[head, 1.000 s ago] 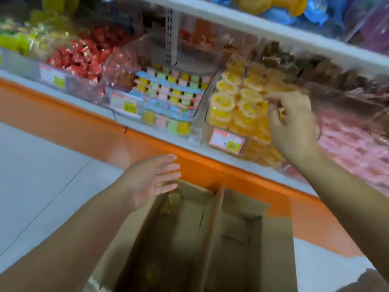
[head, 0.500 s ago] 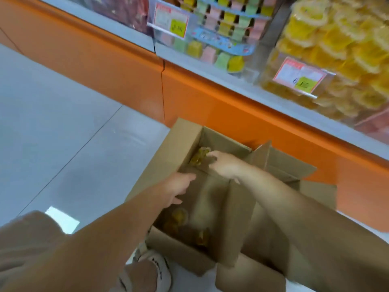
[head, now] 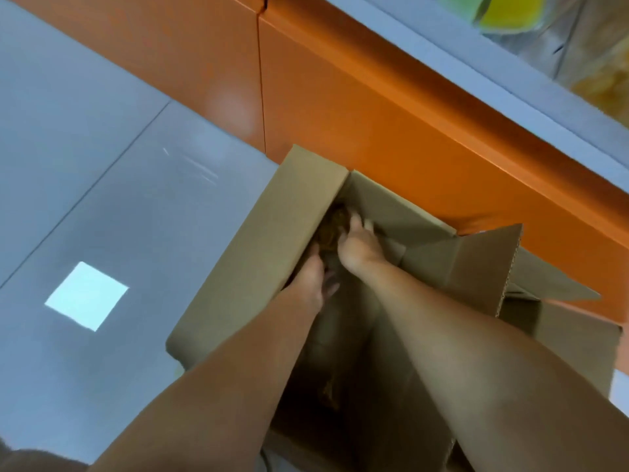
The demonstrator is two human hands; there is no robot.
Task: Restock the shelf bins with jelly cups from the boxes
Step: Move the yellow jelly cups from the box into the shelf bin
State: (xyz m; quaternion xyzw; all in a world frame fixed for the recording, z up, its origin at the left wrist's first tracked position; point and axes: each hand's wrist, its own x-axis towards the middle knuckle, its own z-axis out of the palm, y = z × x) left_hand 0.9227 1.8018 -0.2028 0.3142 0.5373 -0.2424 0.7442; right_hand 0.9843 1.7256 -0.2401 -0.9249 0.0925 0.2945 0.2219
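Note:
An open cardboard box stands on the floor against the orange shelf base. Both my arms reach down into it. My right hand is in the far corner, its fingers curled over a dim cluster of yellowish jelly cups. My left hand is just below it along the box's left wall, with relaxed fingers pointing down and nothing held. More jelly cups show faintly deep in the dark box. A clear shelf bin holding yellow cups peeks in at the top right.
The orange shelf base and the grey shelf edge run diagonally above the box. Box flaps stick up on the right. The grey tiled floor lies to the left, with a bright light reflection.
My right hand left the yellow bin on the shelf and dropped into the box. My left hand followed it in. My view tilted down from the shelf to the box.

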